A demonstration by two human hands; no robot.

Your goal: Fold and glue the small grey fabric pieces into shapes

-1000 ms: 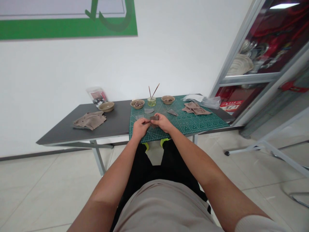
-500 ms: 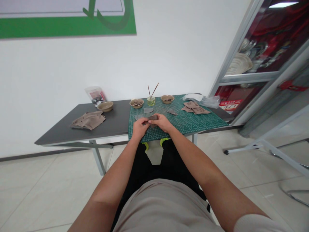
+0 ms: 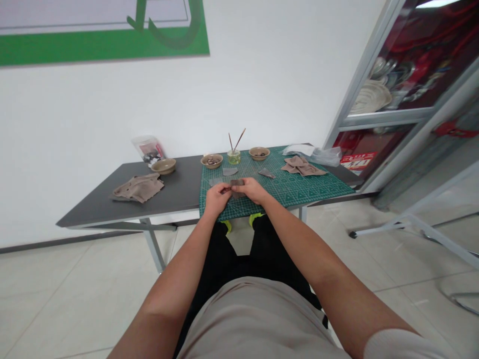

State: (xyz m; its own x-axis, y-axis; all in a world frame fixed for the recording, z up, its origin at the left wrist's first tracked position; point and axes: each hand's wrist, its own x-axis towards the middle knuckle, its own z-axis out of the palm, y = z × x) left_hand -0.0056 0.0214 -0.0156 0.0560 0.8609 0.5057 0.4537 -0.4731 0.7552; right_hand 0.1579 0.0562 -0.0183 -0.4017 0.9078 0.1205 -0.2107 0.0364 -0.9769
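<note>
Over the front of the green cutting mat, both hands meet around a small grey-brown flat piece; I cannot tell whether it is cloth or sandpaper. My right hand grips it from the right, thumb on top. At its left edge, my left hand is closed with thumb and fingers pinched; the fingertips are partly hidden. Just beyond the hands lie a grey sheet piece and, to the right, a darker grey piece. A clear, thin piece lies beside my left hand.
Along the back stand a bowl of small pieces, a glass jar with two sticks, and another bowl. A crumpled cloth and plastic bag lie right. Left are a cloth, a bowl and a plastic container.
The grey-brown piece has turned slightly between my fingers and shows more of its face. Both hands stay almost in the same place; the view has shifted a little.
</note>
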